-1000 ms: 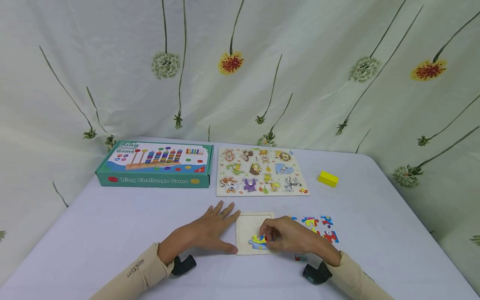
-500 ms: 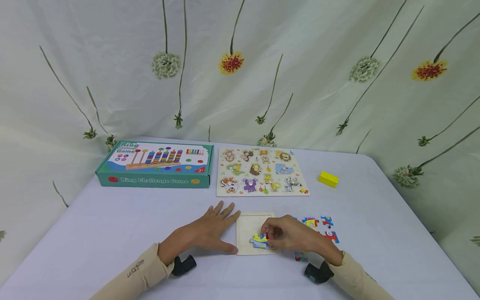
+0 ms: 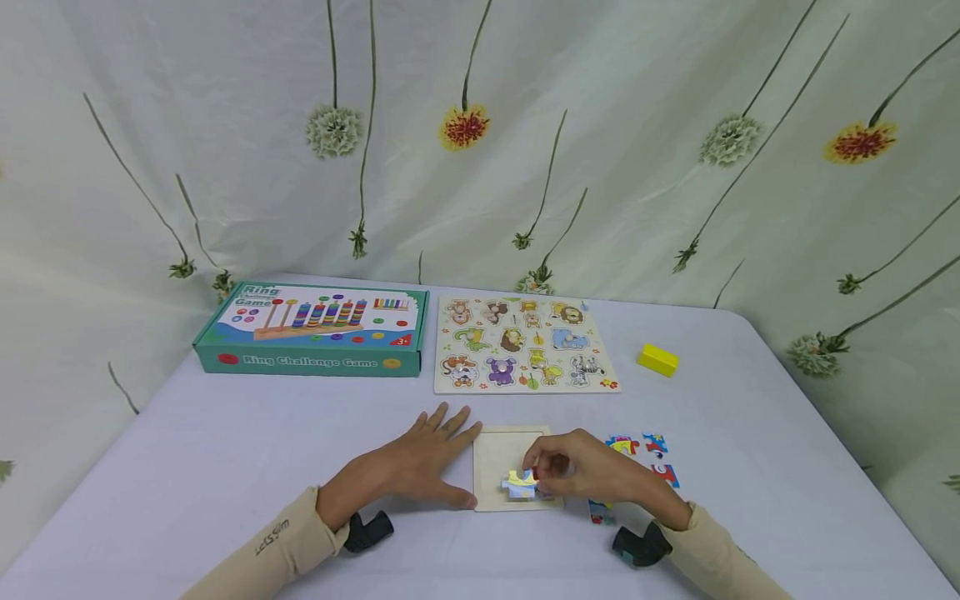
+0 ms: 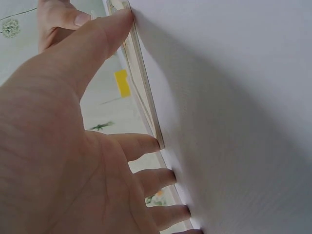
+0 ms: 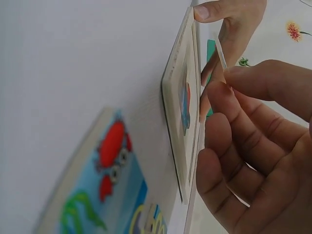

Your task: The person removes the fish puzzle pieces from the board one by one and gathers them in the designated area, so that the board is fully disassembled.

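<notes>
A pale wooden puzzle tray [image 3: 495, 454] lies on the white table, a blue and red piece [image 5: 185, 105] inside it in the right wrist view. The left hand [image 3: 427, 457] is spread flat at its left side; in the left wrist view its thumb and index fingertips touch the tray's edge. Between thumb and index finger, the right hand [image 3: 585, 468] pinches a yellow and light-blue jigsaw piece [image 3: 519, 486], held above the tray's lower part. Seen edge-on in the right wrist view, that jigsaw piece [image 5: 221, 52] is apart from the tray.
Several loose jigsaw pieces [image 3: 663, 473] lie right of the tray, partly hidden by the right arm; one bears a red crab [image 5: 113, 144]. Farther back are a green Ring Challenge Game box [image 3: 322, 361], an animal peg-puzzle board [image 3: 491, 340] and a yellow block [image 3: 657, 360].
The right hand has shifted slightly to the right with the jigsaw piece, whose tilt has changed a little. The left hand has stayed in place.
</notes>
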{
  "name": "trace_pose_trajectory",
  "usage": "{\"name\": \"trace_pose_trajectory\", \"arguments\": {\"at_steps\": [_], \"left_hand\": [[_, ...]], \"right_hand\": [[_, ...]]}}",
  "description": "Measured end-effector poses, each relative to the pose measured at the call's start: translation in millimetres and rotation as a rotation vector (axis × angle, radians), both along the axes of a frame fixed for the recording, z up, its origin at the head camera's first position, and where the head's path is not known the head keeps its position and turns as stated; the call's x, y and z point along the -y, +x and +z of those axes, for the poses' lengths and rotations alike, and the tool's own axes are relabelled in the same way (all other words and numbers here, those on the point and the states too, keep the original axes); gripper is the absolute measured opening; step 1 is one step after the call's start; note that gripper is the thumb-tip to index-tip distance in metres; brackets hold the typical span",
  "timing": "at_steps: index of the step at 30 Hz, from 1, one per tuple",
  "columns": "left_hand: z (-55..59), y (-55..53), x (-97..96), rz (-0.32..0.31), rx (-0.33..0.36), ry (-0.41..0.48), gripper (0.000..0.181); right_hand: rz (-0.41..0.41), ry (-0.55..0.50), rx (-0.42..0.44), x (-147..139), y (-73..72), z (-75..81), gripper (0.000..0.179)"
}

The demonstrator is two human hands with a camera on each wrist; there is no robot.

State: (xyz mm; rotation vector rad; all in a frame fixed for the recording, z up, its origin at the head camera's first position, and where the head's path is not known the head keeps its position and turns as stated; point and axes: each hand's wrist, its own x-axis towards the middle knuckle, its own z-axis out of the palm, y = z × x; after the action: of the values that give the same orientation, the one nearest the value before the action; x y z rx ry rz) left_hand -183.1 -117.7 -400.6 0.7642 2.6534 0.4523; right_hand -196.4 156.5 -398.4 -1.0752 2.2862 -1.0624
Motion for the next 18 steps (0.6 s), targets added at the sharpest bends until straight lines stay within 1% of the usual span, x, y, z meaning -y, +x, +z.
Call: {"name": "trace_pose_trajectory", "arguments": {"at_steps": [5,12,18], "left_hand": [[0.7,0.5,-0.7,0.002,0.005,0.002,0.096],[0.4,0.5,-0.5,0.001,0.007,0.0,0.096],[0.8,0.7,-0.6,0.009,0.012,-0.001,0.095]], "right_hand": [[0.008,-0.009,-0.02,-2.7,-1.5,-0.3,0.018],[-0.008,-0.016,-0.009,-4.0,2.3,5.3,0.017],[-0.022,-0.014,-0.003,-6.0,3.9,6.3,0.018]]}}
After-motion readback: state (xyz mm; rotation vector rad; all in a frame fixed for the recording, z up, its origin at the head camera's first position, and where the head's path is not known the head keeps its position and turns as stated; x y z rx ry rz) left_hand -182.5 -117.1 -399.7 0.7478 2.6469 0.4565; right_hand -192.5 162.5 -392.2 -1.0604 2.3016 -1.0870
